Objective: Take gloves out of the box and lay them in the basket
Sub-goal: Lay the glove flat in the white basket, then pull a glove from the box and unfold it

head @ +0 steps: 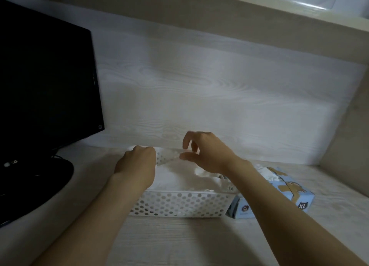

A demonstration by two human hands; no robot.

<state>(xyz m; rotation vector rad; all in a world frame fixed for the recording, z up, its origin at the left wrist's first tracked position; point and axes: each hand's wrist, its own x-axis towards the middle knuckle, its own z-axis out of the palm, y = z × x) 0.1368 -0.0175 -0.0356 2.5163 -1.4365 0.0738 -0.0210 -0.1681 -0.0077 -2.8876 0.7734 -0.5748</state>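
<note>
While both arms reach over the white perforated basket [179,204] on the worktop [179,241], I see a pile of white gloves [173,178] lying inside it. My left grip [137,162] is clenched on the gloves at the far left rim. My right grip [203,152] hovers released above the pile, fingers loosely bent. Just right of the basket lies the blue box [287,190], marked XL, with white material poking from its opening. A dark monitor [46,86] stands on the left.
</note>
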